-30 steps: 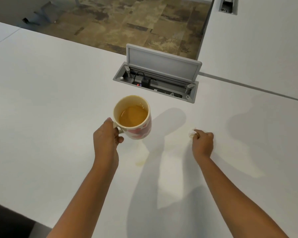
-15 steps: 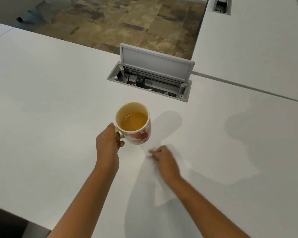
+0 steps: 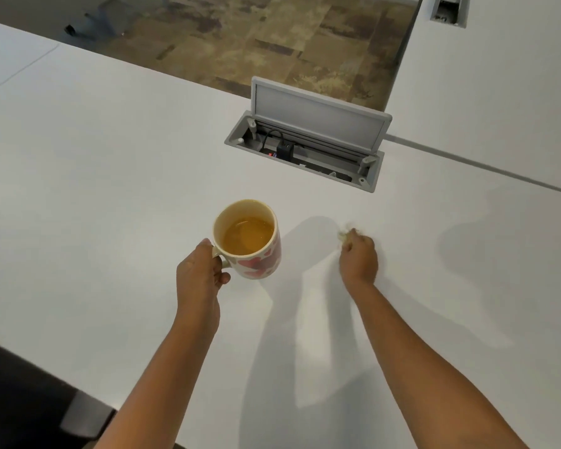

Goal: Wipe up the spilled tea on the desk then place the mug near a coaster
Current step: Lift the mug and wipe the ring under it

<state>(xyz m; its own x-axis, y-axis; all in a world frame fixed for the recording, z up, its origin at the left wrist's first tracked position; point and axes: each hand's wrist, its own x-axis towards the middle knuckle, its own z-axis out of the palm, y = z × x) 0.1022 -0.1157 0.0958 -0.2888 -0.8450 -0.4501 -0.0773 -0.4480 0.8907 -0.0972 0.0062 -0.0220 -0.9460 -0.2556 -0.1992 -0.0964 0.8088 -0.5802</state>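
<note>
**Both grips full: mug and tissue**

Curled round the handle, the left hand has a full grip on the mug, a cream mug with pink blotches holding amber tea. It sits at the table's middle, on the near side of the open grey cable box. Right of the mug and well apart from it, the right hand is fisted tight on a small crumpled tissue, pressed to the table.
</note>
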